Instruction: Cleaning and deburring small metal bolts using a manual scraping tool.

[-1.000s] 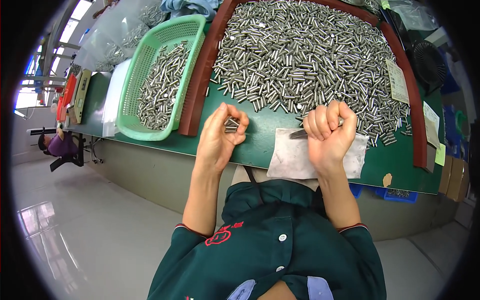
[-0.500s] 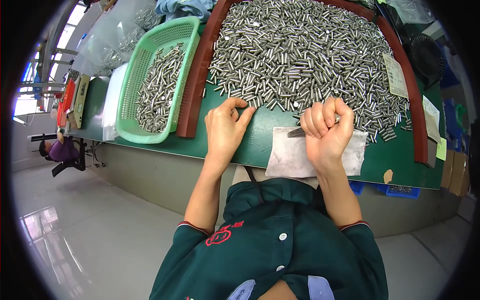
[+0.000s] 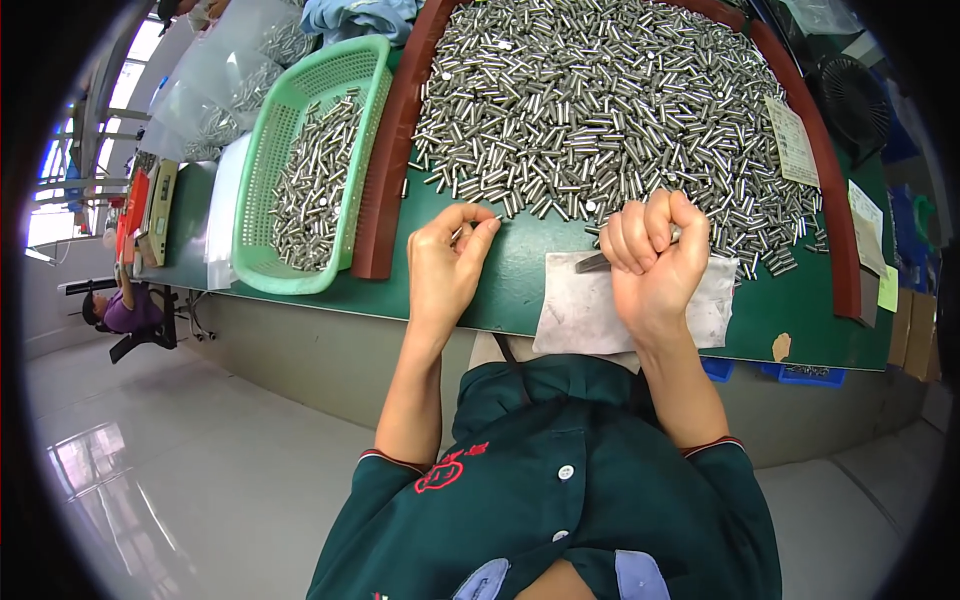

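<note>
- Left hand (image 3: 445, 265): narrow pinch, a metal pin (image 3: 499, 217) at the fingertips, just beside the near edge of the pin pile (image 3: 600, 110).
- Right hand (image 3: 655, 245): curled tight around a dark flat tool (image 3: 592, 264) above a white cloth (image 3: 570, 325) (most of the tool's hidden).
- More pins (image 3: 318, 190) in the green basket (image 3: 282, 284).
- Handling, my guess: pin's stiff, light singly, slick, hardly fragile. Hold mid-barrel, thumb opposing forefinger.

The left grip (image 3: 446, 258) is beside metal pins (image 3: 590, 120) — the right grip (image 3: 655, 252) clasps a dark strip (image 3: 591, 264).
</note>
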Available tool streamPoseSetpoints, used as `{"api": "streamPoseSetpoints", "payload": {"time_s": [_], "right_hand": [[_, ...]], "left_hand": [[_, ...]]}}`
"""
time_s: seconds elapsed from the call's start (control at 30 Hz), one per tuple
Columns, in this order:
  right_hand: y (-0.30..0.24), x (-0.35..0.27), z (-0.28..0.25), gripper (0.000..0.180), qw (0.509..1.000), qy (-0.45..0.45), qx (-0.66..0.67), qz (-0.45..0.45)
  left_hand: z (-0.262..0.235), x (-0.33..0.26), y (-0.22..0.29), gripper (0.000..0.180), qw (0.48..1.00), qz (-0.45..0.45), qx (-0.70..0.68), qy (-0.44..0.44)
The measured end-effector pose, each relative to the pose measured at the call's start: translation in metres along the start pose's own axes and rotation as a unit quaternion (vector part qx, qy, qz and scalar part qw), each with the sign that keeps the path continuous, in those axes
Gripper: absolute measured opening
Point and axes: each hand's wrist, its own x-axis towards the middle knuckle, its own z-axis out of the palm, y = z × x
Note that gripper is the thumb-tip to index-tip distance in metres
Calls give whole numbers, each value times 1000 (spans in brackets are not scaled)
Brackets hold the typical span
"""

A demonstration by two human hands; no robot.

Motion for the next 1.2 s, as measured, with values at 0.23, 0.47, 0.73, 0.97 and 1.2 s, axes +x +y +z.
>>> {"api": "streamPoseSetpoints", "payload": {"time_s": [0.23,0.47,0.73,0.97,1.2], "right_hand": [[0,2,0,33,1000,-7,-5,-4],[0,1,-1,35,1000,-5,-1,-1],[0,0,0,35,1000,-2,5,2],[1,0,1,34,1000,-1,-7,3],[1,0,2,33,1000,9,-17,3]], "left_hand": [[0,-1,-2,7,1000,0,-8,-1],[-10,-2,-5,9,898,-157,-397,-105],[-9,0,-16,7,807,-175,-544,-150],[-9,0,-16,10,806,-178,-544,-149],[-9,1,-17,16,808,-171,-541,-160]]}}
